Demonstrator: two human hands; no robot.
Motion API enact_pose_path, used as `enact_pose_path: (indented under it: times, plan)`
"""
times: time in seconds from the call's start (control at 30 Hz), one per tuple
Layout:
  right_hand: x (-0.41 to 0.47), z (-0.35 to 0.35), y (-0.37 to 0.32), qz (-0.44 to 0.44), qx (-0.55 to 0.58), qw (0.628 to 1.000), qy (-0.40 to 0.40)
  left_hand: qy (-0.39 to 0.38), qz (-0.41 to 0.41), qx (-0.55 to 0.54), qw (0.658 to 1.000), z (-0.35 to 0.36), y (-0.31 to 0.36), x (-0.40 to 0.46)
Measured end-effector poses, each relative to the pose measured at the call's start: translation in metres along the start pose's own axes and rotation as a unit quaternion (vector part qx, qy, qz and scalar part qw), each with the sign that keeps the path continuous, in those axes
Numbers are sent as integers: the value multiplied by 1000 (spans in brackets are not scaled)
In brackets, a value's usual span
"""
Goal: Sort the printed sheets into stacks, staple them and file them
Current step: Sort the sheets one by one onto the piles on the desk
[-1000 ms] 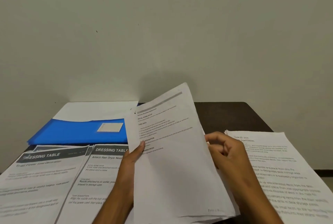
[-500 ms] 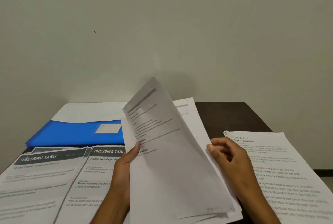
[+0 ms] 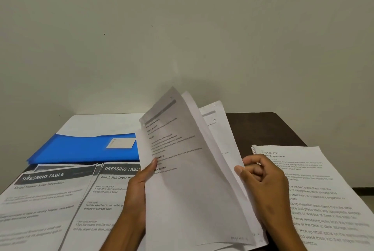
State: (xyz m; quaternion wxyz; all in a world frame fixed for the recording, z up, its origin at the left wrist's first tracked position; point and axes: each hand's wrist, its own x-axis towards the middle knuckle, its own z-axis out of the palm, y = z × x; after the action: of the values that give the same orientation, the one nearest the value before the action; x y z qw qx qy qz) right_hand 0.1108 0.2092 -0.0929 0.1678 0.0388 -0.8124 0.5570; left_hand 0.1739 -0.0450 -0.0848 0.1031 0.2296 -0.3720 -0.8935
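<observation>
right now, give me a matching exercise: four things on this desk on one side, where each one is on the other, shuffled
Things:
1. blue folder
2. Dressing Table sheets
3. Task ID stack
4. lifted sheets

Places:
A. flat on the right of the desk
B. held up between the left hand and the right hand
C. far left, behind the printed pages
D. flat at near left

Pairs: 1-C, 2-D, 3-A, 4-B

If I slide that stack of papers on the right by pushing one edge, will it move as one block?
Probably not. The stack of papers looks loose: its far left corner already shows fanned edges and no staple is visible, so the top sheets would likely slip over the lower ones. The dark table looks smooth, so the stack may skid easily.
</observation>
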Motion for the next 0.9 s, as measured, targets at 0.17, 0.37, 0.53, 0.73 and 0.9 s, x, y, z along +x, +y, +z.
enact_pose_path:
  times: [0.17,0.37,0.53,0.73,0.9]
  plan:
    - [-2,1,3,-12,-39,999,30,12,-2,-6,1000,4,-1,-3]
    - [10,-19,1,-13,-20,996,86,17,43,20,999,8,2,-8]
    - [43,-81,17,42,-38,970,235,44,55,16,997,3,3,-6]
    - [65,-129,60,98,20,947,305,49,87,31,995,8,6,-8]
    - [36,-113,29,82,21,970,228,14,41,21,999,11,6,-16]
